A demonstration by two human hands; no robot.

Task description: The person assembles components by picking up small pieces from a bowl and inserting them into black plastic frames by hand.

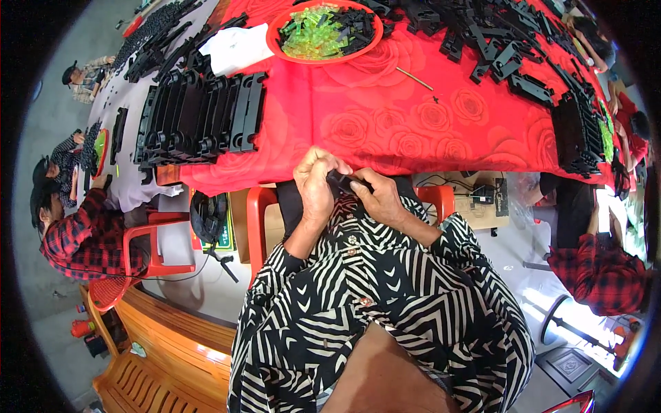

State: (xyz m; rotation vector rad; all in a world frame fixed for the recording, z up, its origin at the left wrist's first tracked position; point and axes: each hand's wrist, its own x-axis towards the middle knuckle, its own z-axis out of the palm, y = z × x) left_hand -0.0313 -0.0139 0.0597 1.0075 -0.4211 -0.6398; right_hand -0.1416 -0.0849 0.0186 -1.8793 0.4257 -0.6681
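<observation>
**Gripping a small black plastic part (339, 182) in both hands**

Holding the small black plastic part near the tablecloth's front edge, above the lap; curling left hand (317, 182) narrowly around one end, fingers bunched; pinching the other end in right hand (383, 197), thumb laid along it; covering much of it, so unable to tell its full shape; wearing a black-and-white patterned shirt (365, 275) below both hands.

Facing, just beyond the hands, a red rose-patterned tablecloth (296, 124); showing, ahead and to the left of the left hand, a close-packed row of black plastic housings (206, 113), with a white sheet (237, 49) behind; showing, straight ahead and well apart from both hands, a round red bowl (276, 43) containing yellow-green translucent pieces (310, 40) and black pieces (359, 29); showing, ahead and to the right of the right hand, a thin tan stick (415, 78), then a loose heap of black plastic parts (492, 51) farther off; including, well left of the left hand, a person in a red-and-black checked shirt (89, 234).
</observation>
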